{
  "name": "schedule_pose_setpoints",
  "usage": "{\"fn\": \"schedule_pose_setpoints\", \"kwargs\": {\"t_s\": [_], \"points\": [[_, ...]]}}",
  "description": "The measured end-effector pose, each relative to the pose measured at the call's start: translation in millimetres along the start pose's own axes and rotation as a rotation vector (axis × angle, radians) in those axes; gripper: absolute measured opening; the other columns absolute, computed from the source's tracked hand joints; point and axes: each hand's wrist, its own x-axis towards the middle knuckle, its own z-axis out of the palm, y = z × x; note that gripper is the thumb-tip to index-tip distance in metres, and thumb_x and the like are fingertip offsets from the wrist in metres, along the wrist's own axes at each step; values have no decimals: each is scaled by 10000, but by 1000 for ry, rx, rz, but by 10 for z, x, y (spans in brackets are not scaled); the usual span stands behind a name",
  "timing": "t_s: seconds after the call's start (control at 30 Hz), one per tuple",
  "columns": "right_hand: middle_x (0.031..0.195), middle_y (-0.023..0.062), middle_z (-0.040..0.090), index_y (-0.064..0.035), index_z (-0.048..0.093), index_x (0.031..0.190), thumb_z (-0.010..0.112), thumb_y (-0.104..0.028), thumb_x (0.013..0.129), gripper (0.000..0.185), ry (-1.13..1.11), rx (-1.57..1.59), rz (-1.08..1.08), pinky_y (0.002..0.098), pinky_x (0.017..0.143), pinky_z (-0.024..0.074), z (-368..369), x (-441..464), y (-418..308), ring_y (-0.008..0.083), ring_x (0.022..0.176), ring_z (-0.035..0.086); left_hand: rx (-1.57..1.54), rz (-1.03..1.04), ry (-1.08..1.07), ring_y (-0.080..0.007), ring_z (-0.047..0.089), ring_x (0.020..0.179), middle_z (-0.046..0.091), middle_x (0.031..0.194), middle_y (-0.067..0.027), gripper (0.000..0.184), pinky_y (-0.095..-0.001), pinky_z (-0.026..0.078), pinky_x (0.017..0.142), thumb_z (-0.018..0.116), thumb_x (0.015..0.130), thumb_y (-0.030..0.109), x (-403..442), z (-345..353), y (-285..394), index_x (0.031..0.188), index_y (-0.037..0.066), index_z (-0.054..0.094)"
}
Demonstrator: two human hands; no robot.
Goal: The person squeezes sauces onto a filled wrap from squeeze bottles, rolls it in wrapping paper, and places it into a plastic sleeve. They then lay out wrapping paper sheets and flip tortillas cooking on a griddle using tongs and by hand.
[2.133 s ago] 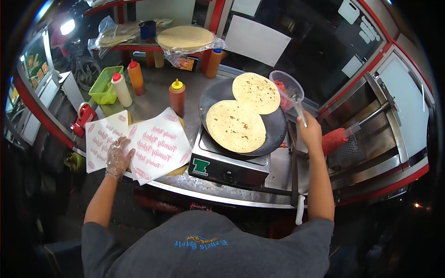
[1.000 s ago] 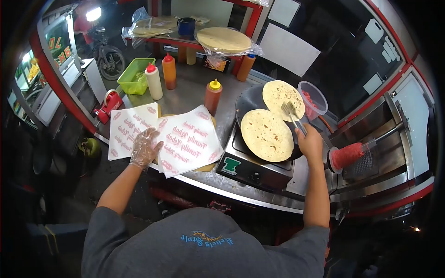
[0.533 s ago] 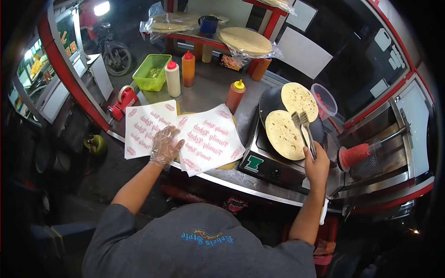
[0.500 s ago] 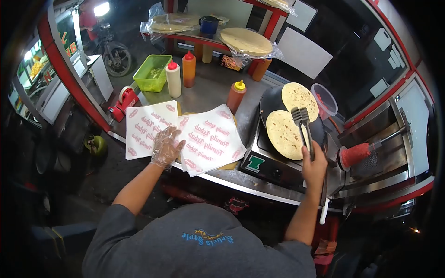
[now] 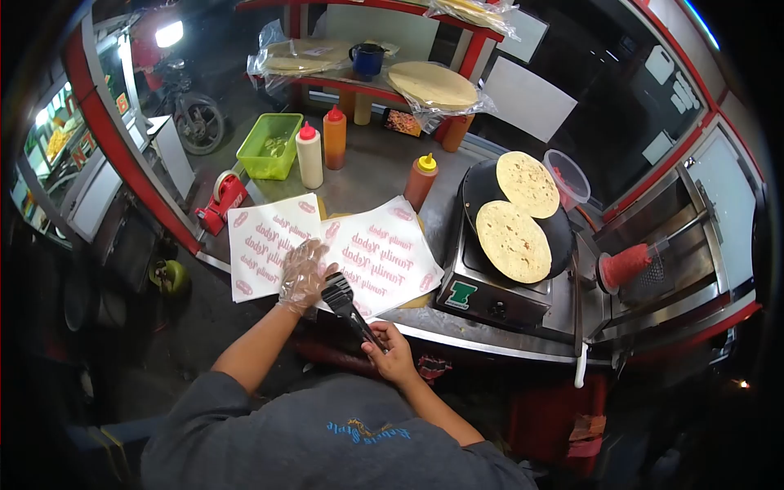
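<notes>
My left hand (image 5: pixel 304 276), in a clear plastic glove, lies with fingers spread on the printed papers, between the left sheet (image 5: pixel 263 249) and the right sheet (image 5: pixel 384 253). My right hand (image 5: pixel 390 353) is wrapped round the handle of the tongs (image 5: pixel 347 304), whose slotted ends lie over the paper's lower edge, close beside the left glove. Two browned flatbreads rest on the dark round pan (image 5: pixel 560 249): the upper flatbread (image 5: pixel 527 184) and the lower flatbread (image 5: pixel 514 242) meet at their edges.
Squeeze bottles stand behind the papers, one a yellow-capped bottle (image 5: pixel 420 181). A green basket (image 5: pixel 270 147) and red tape dispenser (image 5: pixel 222 202) are at left. Right of the pan are a plastic tub (image 5: pixel 567 177), a white-handled knife (image 5: pixel 581 367) and a meat spit (image 5: pixel 627 265).
My right hand has carried the tongs left from over the flatbreads to beside my gloved left hand. The left hand stays on the papers. The camera view has shifted.
</notes>
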Motion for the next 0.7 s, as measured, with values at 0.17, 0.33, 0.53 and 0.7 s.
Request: {"fn": "schedule_pose_setpoints", "kwargs": {"t_s": [0.17,0.33,0.53,0.7], "points": [[993,12,656,-25,549,1375,773,-174,1008,456,228,153,124,208,618,441,-20,77,-29,45,730,556,52,-43,-12,-372,498,1444,582,1519,-171,581,-575,328,1217,657,976,501,12,13,32,1413,119,643],[940,-4,651,-10,574,1364,775,-188,1013,442,295,-38,-16,210,684,458,-193,158,65,47,769,568,61,-26,10,-368,511,1431,595,1502,-181,578,-562,343,1211,650,980,512,1,19,23,1393,108,659],[980,6,656,-12,604,1372,817,-168,975,477,218,-111,-64,234,767,478,-344,259,106,82,860,595,57,-3,41,-363,536,1404,619,1466,-175,553,-553,369,1190,665,976,496,-4,3,54,1370,108,670],[942,65,694,-1,678,1361,886,-71,839,566,293,-648,-417,307,706,542,-1431,396,-825,137,802,648,32,41,96,-378,570,1353,649,1411,-160,498,-549,409,1148,680,969,476,-21,17,44,1300,104,690]]}}
